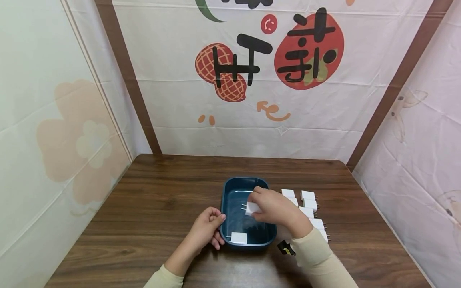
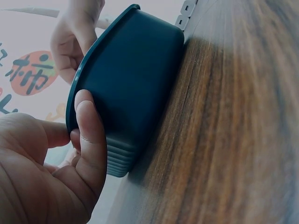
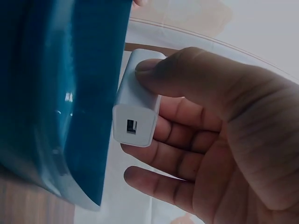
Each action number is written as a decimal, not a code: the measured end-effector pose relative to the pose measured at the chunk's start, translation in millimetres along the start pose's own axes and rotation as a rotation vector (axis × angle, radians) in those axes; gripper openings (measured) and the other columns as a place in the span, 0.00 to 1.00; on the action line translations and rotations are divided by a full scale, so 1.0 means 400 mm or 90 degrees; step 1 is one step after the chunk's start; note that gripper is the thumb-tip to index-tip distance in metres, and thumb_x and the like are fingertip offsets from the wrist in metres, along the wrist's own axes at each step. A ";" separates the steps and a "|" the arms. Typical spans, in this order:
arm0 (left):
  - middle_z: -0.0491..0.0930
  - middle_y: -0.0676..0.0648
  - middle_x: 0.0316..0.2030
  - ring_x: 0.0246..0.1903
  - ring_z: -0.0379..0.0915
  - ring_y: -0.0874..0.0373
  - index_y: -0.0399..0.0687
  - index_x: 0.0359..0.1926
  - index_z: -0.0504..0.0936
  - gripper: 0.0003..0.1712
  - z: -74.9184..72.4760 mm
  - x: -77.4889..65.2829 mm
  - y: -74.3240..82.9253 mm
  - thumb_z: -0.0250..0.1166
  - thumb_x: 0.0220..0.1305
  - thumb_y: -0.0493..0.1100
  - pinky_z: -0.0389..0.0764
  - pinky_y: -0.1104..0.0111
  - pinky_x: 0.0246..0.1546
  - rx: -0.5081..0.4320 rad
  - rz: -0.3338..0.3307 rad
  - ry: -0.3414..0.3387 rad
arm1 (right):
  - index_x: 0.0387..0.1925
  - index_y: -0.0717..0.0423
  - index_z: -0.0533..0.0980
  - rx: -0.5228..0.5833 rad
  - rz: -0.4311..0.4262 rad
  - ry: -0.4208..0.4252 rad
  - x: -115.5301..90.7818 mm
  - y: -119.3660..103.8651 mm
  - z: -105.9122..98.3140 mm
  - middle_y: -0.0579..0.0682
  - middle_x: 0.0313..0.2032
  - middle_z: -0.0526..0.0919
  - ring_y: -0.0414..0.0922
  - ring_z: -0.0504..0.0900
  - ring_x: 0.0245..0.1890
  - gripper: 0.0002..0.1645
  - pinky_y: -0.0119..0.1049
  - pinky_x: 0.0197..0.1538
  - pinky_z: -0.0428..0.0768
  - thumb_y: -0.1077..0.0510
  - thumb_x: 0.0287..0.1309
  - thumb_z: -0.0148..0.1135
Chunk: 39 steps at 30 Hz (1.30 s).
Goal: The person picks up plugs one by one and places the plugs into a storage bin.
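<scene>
A dark blue plastic bin stands on the table, one white USB charger lying at its near end. My left hand pinches the bin's left rim between thumb and fingers, which the left wrist view shows against the bin's outer wall. Over the bin, my right hand holds another white USB charger, its prongs pointing left. In the right wrist view the thumb presses on that charger's side, with the USB port facing the camera and fingers behind.
Right of the bin, several more white chargers lie in two rough columns on the wooden table, partly behind the right forearm. A small black and yellow object lies by the right sleeve. Printed cloth hangs behind the table.
</scene>
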<state>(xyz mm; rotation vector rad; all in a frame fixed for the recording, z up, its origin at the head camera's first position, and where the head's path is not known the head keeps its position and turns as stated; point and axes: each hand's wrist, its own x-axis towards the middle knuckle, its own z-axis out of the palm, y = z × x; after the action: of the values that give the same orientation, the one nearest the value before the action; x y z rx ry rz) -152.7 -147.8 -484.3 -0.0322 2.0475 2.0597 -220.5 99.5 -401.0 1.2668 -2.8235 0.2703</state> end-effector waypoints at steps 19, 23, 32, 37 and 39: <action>0.78 0.30 0.31 0.15 0.80 0.54 0.36 0.52 0.66 0.17 0.002 -0.004 0.001 0.57 0.79 0.46 0.82 0.65 0.13 -0.001 0.006 -0.010 | 0.52 0.54 0.82 0.002 -0.003 -0.013 0.030 -0.033 0.061 0.46 0.45 0.82 0.36 0.77 0.35 0.22 0.29 0.37 0.82 0.51 0.59 0.74; 0.79 0.32 0.31 0.16 0.80 0.54 0.36 0.52 0.66 0.17 0.001 -0.006 0.003 0.57 0.79 0.46 0.82 0.65 0.13 0.002 0.004 -0.008 | 0.52 0.53 0.82 0.002 0.005 -0.025 0.035 -0.037 0.073 0.46 0.44 0.82 0.35 0.77 0.34 0.22 0.28 0.37 0.82 0.50 0.59 0.74; 0.79 0.30 0.32 0.16 0.81 0.53 0.36 0.52 0.66 0.17 0.000 -0.008 0.008 0.57 0.79 0.47 0.83 0.64 0.14 0.009 0.002 0.001 | 0.53 0.52 0.82 0.001 0.002 -0.042 0.042 -0.045 0.084 0.45 0.44 0.82 0.35 0.76 0.35 0.22 0.29 0.39 0.82 0.49 0.59 0.74; 0.79 0.27 0.33 0.16 0.81 0.52 0.36 0.52 0.66 0.17 0.000 -0.007 0.007 0.58 0.78 0.47 0.83 0.64 0.14 0.011 0.005 0.002 | 0.52 0.52 0.83 -0.001 -0.007 -0.045 0.045 -0.047 0.091 0.45 0.44 0.82 0.35 0.76 0.34 0.21 0.28 0.38 0.82 0.50 0.59 0.74; 0.79 0.27 0.33 0.16 0.81 0.52 0.36 0.52 0.66 0.17 -0.001 -0.006 0.007 0.58 0.78 0.47 0.83 0.64 0.14 0.011 0.005 0.002 | 0.52 0.52 0.83 -0.003 -0.012 -0.045 0.046 -0.049 0.094 0.45 0.44 0.82 0.35 0.76 0.34 0.21 0.28 0.38 0.81 0.50 0.59 0.74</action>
<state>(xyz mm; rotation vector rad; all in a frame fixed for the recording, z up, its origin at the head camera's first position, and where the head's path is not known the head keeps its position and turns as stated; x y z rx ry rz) -150.9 -148.3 -481.2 -0.0248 2.0701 2.0488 -216.9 66.6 -433.1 1.3278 -2.8675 0.2232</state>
